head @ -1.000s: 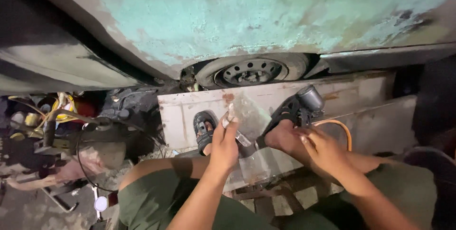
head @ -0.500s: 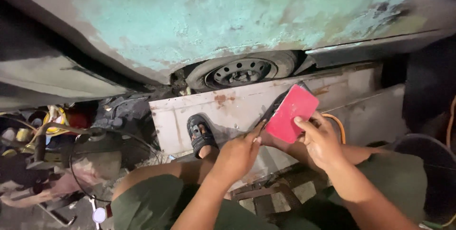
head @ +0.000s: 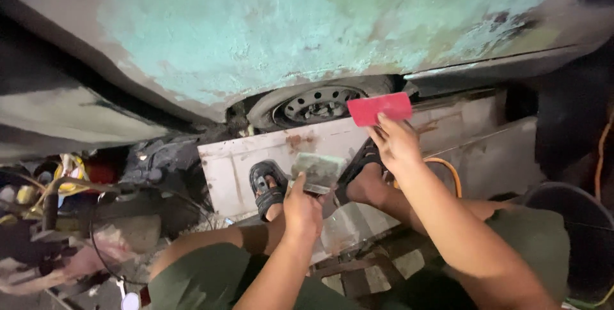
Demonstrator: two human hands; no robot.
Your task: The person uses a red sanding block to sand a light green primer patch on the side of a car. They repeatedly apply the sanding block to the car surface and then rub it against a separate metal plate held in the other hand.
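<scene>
Panel [head: 268, 35] is mostly filled already, right hand [head: 395, 145] pinching the red spreader [head: 378, 108], left hand [head: 304, 207] gripping the putty board [head: 318, 172], nothing getting spread yet.

1. my right hand [head: 398, 143] holds a red flat card [head: 380, 108] up, near the car wheel [head: 318, 103].
2. my left hand [head: 302, 211] holds a grey-green block [head: 318, 171] above my sandal [head: 267, 185].
3. the green car panel [head: 307, 22] is above.

- Lighting: dim overall; brightest on the pale green car panel [head: 307, 28] and white board [head: 332, 143].
- Shadows: deep black at left and right edges.
- Sharpness: soft, grainy; hands slightly blurred.
- Distortion: wide-angle bowing at edges.
</scene>
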